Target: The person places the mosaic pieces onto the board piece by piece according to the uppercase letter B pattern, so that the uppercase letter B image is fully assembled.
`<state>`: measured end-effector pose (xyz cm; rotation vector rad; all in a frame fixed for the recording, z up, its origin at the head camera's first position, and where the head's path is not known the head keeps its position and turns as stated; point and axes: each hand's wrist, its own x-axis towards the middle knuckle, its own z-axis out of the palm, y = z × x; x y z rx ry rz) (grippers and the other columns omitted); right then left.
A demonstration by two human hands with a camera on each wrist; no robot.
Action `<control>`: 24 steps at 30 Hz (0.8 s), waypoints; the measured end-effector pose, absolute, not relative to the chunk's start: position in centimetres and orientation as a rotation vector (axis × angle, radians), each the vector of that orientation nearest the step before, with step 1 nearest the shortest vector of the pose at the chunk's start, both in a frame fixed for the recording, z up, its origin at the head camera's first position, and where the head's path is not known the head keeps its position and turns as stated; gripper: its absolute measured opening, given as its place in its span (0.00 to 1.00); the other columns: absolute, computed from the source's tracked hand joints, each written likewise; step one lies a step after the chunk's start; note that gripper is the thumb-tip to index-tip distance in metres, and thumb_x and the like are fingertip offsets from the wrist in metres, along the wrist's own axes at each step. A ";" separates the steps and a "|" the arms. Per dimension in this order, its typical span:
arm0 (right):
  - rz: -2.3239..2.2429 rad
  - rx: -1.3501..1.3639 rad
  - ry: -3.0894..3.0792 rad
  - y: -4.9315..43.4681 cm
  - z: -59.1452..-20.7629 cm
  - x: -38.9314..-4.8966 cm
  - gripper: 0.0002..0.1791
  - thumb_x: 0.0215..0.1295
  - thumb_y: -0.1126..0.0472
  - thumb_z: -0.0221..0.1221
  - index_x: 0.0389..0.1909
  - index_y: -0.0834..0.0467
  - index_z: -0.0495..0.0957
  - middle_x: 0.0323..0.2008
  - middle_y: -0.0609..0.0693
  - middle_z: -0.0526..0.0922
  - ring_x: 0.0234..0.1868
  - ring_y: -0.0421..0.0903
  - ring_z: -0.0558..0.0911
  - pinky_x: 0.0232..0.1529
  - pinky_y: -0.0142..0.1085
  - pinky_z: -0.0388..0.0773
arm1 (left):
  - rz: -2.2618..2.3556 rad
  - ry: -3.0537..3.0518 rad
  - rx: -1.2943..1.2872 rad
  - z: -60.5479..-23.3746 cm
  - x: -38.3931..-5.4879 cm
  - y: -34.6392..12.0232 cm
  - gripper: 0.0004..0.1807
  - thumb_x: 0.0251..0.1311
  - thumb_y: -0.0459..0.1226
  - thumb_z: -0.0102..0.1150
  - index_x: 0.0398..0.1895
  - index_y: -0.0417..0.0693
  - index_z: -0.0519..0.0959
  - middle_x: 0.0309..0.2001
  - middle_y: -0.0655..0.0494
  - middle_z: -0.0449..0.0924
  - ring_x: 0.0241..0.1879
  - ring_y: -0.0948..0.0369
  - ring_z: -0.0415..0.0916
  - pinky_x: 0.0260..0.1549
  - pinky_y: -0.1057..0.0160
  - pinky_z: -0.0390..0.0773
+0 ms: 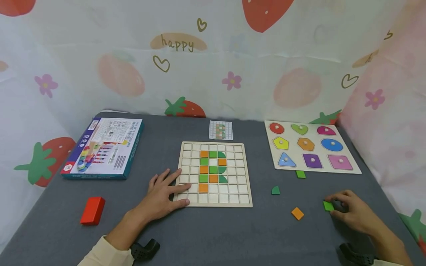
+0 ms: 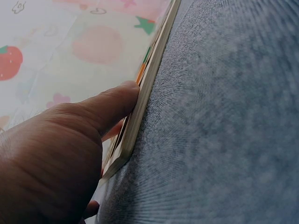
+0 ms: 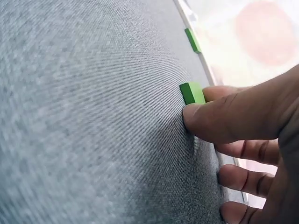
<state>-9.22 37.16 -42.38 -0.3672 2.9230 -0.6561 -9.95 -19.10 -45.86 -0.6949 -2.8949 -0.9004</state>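
My left hand [image 1: 162, 195] rests with spread fingers on the left edge of a wooden grid board [image 1: 234, 189]. In the left wrist view the thumb [image 2: 110, 105] presses the board's rim [image 2: 135, 122]. Orange and green squares and green rounded tiles fill some middle cells. At the right, my right hand [image 1: 354, 212] pinches a green square tile [image 1: 328, 206] between thumb and fingers, at the table surface. The right wrist view shows this green tile [image 3: 192, 93] at the thumb tip. Nearby on the cloth lie an orange square tile [image 1: 297, 213] and a green rounded tile [image 1: 275, 190].
Behind the board lies a small pattern card [image 1: 220, 130]. A shape puzzle board [image 1: 314, 147] sits at back right, with another green tile [image 1: 300, 174] at its front edge. A boxed set [image 1: 103, 147] and a red block [image 1: 93, 211] are on the left.
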 end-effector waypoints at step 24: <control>-1.044 -0.900 3.057 24.3 -35.5 -9.0 0.22 0.50 0.71 0.72 0.47 0.56 0.83 0.41 0.40 0.78 0.39 0.40 0.75 0.41 0.28 0.72 | -0.942 -2.886 -0.694 -45.8 -10.0 -19.1 0.29 0.57 0.54 0.65 0.61 0.56 0.79 0.72 0.45 0.56 0.70 0.37 0.44 0.60 0.31 0.38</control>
